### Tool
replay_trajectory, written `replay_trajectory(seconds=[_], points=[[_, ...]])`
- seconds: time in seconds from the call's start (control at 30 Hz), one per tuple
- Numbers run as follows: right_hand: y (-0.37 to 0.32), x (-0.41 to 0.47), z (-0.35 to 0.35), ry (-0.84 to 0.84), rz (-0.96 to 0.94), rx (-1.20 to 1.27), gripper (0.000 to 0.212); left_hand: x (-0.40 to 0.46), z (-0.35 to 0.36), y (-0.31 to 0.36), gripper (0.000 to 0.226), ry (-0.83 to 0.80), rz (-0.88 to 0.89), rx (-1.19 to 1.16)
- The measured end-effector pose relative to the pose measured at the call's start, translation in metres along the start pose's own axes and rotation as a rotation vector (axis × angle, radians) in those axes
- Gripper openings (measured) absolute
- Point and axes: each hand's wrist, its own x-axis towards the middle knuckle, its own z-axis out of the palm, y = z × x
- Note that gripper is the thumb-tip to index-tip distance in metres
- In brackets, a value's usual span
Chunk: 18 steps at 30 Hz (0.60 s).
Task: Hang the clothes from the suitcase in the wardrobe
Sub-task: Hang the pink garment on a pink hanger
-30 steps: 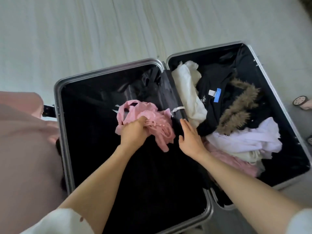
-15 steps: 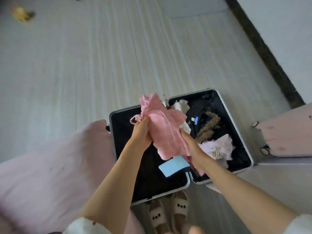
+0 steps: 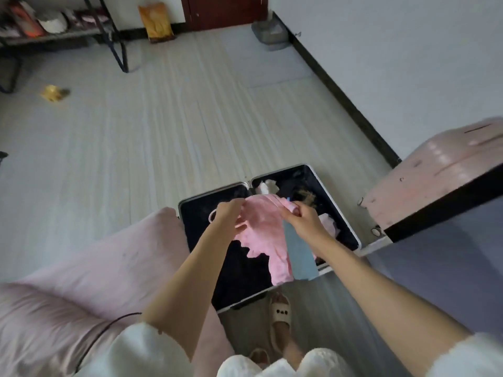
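Head view: pink garment point(image 3: 265, 235) held in the air above the open suitcase point(image 3: 351, 235), spread between both hands. Left hand point(image 3: 231, 213) grips its left upper edge, fingers curled into the cloth. Right hand point(image 3: 303, 216) pinches the right upper edge. A blue-grey panel point(image 3: 300, 257) hangs below the right hand, beside the pink cloth. Remaining clothes point(image 3: 304, 195) lie in the suitcase's right half. Pink bedding point(image 3: 109, 268) near left. Slippers point(image 3: 280, 311) visible below.
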Motion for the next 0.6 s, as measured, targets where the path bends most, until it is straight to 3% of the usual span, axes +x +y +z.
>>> replay_trajectory(seconds=[0.1,0.17,0.27,0.37,0.43,0.47,0.6], points=[[0.011,-0.048,-0.02,-0.016,0.036,0.002,0.026,-0.039,0.011,-0.036,0.046,-0.202,0.227,0.395],[0.015,-0.078,-0.043,0.01,0.066,0.053,0.034,-0.066,0.021,-0.056,0.055,-0.462,0.331,0.568],[0.022,-0.112,-0.076,0.03,0.126,0.128,0.034,-0.084,0.04,-0.075,0.067,-0.668,0.398,0.701],[0.037,-0.147,-0.116,0.103,0.181,0.252,0.021,-0.095,0.078,-0.091,0.069,-0.759,0.632,0.974],[0.047,-0.165,-0.137,0.115,0.206,0.231,0.022,-0.104,0.1,-0.1,0.048,-0.752,0.779,1.106],[0.055,-0.18,-0.157,0.149,0.212,0.249,0.022,-0.117,0.121,-0.104,0.038,-0.764,0.836,1.121],[0.077,-0.221,-0.215,0.295,0.278,0.371,0.029,-0.152,0.181,-0.118,0.04,-0.762,0.95,1.029]])
